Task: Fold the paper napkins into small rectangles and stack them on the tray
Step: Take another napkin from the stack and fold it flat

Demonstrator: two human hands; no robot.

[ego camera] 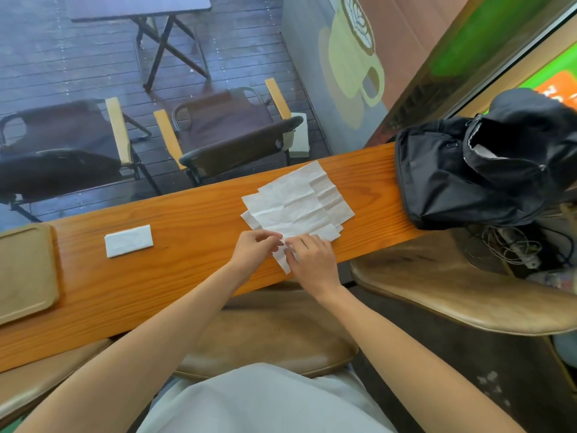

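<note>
Wooden counter (193, 214): both hands, left hand (254, 248) and right hand (309, 260), pinch the unfolded napkins (296, 201); 1 folded napkin (128, 240) lies left (tray (25, 276) bare).

Bright, even daylight; edges bend, far corners perhaps slightly soft.

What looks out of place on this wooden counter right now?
The folded white napkin rectangle lies on the orange wooden counter, beside the tan tray rather than on it. The unfolded white napkins are fanned out unevenly.
</note>
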